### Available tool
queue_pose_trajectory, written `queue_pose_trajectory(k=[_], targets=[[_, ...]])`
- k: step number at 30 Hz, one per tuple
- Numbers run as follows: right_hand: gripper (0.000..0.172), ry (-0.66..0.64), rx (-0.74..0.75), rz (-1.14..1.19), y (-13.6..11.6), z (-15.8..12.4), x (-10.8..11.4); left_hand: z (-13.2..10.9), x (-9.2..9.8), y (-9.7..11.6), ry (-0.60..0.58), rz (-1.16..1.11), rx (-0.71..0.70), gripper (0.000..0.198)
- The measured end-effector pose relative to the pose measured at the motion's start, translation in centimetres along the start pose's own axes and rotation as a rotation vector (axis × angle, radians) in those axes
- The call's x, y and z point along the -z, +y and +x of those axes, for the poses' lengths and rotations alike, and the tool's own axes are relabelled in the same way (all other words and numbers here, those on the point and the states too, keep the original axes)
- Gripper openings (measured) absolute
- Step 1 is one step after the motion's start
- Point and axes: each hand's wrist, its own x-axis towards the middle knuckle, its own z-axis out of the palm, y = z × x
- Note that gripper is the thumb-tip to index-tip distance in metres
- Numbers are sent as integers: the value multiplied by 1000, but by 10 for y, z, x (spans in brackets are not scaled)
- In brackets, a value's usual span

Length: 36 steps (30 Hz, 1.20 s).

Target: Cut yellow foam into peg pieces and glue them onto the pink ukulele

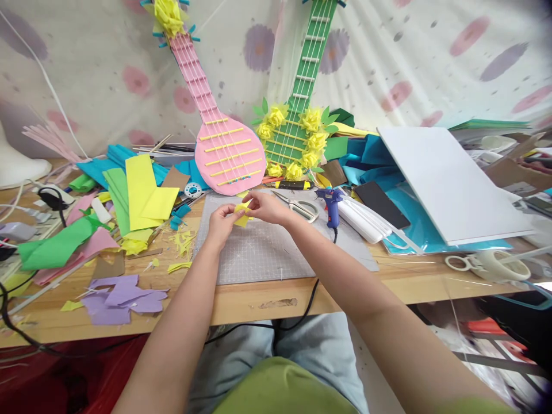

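Observation:
A small piece of yellow paper (242,217) is pinched between my two hands, above the grey cutting mat (263,259). My left hand (222,223) grips its left side with thumb and fingers. From the right, my right hand (268,207) holds its upper edge, fingers bent around it. Just behind the hands leans a pink paper lute (230,155) with yellow strips and white strings. A green paper instrument (284,141) trimmed with yellow paper flowers stands to its right. Scissors (304,210) and a blue glue gun (331,204) lie right of my right hand.
Yellow paper sheets (140,192), green strips and purple scraps (123,299) cover the table's left side. On the right are a white board (448,184), a dark phone-like slab (382,204) and a tape roll (500,265). The glue gun's black cable (314,293) hangs over the front edge.

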Motion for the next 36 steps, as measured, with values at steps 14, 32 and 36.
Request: queue_pose_trajectory(k=[14,32,36], targets=[[14,420,-329,1110,-8,-15,-39,-14,-22,6,-7,-263,188,28],[18,437,-276,941,2,-11,-34,-10,-18,6,42,-223,221,24],[19,499,-272,1042,-3,-10,-42,-11,-21,5,-7,-375,263,21]])
